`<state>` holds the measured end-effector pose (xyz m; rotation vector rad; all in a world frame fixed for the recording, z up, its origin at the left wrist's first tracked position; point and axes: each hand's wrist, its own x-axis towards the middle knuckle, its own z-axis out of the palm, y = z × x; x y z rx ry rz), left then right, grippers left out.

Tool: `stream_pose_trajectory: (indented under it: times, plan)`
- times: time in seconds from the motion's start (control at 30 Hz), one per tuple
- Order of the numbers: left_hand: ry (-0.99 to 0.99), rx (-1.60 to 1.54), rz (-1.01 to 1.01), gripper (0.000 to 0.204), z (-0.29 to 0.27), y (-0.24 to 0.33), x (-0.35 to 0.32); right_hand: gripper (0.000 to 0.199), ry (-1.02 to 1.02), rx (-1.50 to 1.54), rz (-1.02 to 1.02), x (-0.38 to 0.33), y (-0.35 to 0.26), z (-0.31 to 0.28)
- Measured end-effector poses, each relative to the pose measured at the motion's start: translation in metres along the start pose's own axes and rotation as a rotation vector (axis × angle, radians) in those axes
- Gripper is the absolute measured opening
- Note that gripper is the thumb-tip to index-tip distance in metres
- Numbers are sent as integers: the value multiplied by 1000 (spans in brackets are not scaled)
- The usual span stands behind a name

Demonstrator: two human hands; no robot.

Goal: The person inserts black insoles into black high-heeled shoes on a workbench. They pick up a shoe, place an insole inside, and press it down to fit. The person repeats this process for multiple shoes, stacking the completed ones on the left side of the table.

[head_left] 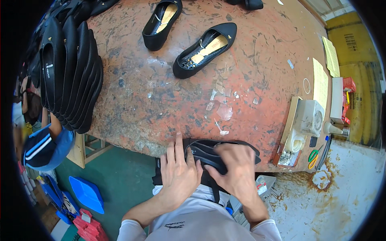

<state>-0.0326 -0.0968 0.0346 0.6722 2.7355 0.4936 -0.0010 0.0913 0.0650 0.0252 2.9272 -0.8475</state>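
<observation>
A black flat shoe (pixel 207 149) lies on its side or tilted at the table's near edge, its toe toward the right. My left hand (pixel 177 172) grips its heel end, the thumb over the shoe and the longer fingers reaching past it to the tabletop. Over the front part of the shoe, my right hand (pixel 237 164) is bent round it, slightly smeared by motion; its fingertips are partly hidden. Farther back stand two black flats with gold insoles, one shoe (pixel 207 50) nearer and another shoe (pixel 161 25) to its left.
A nested row of black shoes (pixel 72 76) fills the table's left side. At right are a wooden tray (pixel 287 136) with a grimy white container (pixel 311 116), scissors (pixel 313 158) and yellow paper sheets (pixel 320 82). Clear scraps (pixel 225 111) litter the worn red tabletop. Another person's capped head (pixel 48 148) shows at left.
</observation>
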Motion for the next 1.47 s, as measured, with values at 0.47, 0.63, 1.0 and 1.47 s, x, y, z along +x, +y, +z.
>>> stream_pose_trajectory:
  times: [0.47,0.63,1.0,1.47]
  plan:
    - [52,-9,67,53,10,-6,-4,70,100,-303,337,-10,27,23]
    - [-61,-196,273,59,-26,-4,-1,61,-36,-101,266,10,47,-13]
    - [-125,-386,415,51,90,63,12,93,-65,-321,203,-42,2,8]
    - [-202,-246,323,59,79,66,33,110,-39,-264,191,30,55,20]
